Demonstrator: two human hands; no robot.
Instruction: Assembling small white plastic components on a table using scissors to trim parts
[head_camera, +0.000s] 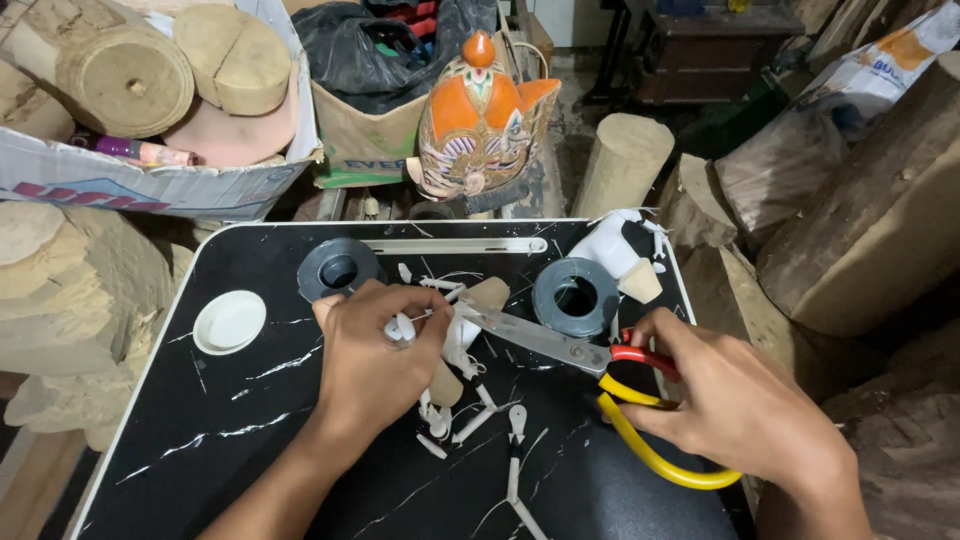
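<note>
Both hands are clamped: left hand (375, 355) pinches a white plastic piece (403, 328), right hand (735, 405) squeezes snips (590, 362); blades risk nicking nearby fingertips.

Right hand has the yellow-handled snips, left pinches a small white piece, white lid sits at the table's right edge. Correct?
Not quite. The head view shows the white lid near the left edge of the black table, not the right. The rest stands: the right hand holds the yellow-handled snips, and the left hand pinches a small white piece.
</note>
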